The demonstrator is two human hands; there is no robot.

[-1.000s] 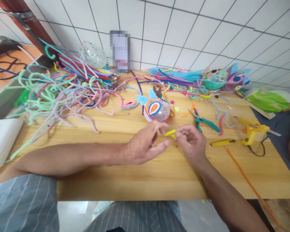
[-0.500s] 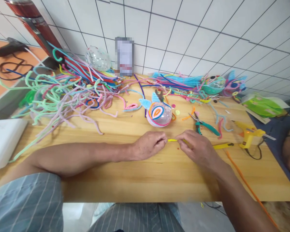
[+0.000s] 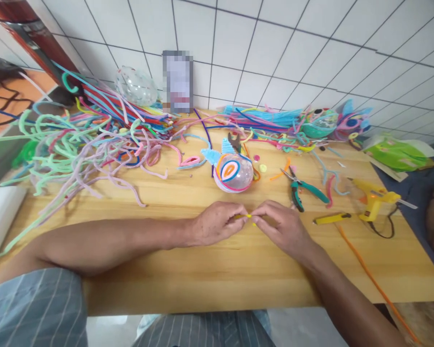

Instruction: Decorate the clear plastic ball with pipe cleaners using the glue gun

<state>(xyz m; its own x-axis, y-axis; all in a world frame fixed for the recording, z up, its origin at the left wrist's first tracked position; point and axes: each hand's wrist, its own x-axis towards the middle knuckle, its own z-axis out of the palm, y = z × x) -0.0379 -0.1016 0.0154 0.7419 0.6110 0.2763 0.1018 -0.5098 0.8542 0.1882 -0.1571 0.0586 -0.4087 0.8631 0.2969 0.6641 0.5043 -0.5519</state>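
Left hand (image 3: 217,224) and right hand (image 3: 280,229) meet fingertip to fingertip just above the wooden table (image 3: 202,270). Each pinches one end of a short yellow pipe-cleaner piece (image 3: 246,216), and little of it shows between them. Risk: with so little to grip, the piece may slip and drop. Beyond, the decorated clear ball (image 3: 235,172) sits near, and a knuckle knock could roll it. The pliers (image 3: 304,188) lie just right, points exposed.

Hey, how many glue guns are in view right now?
2. A yellow gun lies on the table at right. A black gun lies on the orange surface at far left. Others may be hidden under the pipe cleaners.
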